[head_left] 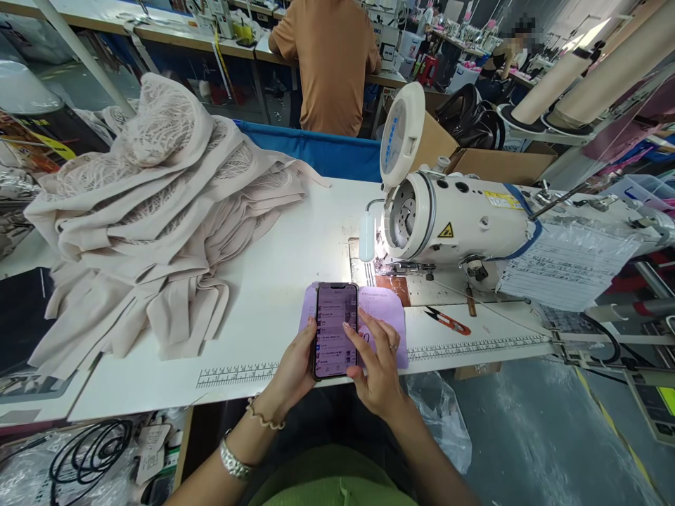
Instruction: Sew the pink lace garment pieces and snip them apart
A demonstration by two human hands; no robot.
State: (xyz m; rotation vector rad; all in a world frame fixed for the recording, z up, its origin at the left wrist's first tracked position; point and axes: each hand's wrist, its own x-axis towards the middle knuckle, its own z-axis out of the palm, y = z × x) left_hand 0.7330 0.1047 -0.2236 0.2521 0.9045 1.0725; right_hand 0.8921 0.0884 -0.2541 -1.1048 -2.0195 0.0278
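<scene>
A smartphone point(330, 330) with its screen lit is gripped along its left side by my left hand point(292, 365). My right hand point(378, 365) has its fingers spread, the index fingertip over the phone's screen. Under the phone, a purple printed sheet point(394, 309) lies at the table's front edge. Just behind it stands a white sewing machine point(464, 218), its round end cover raised. Orange-handled thread snips point(448, 321) rest to the right of the sheet.
A large heap of beige lace-trimmed fabric pieces point(174, 211) covers the left of the white table point(295, 253). A ruler strip point(474, 346) runs along its front edge. Handwritten paper point(569, 260) hangs on the machine. A person in a brown shirt point(332, 63) sits beyond.
</scene>
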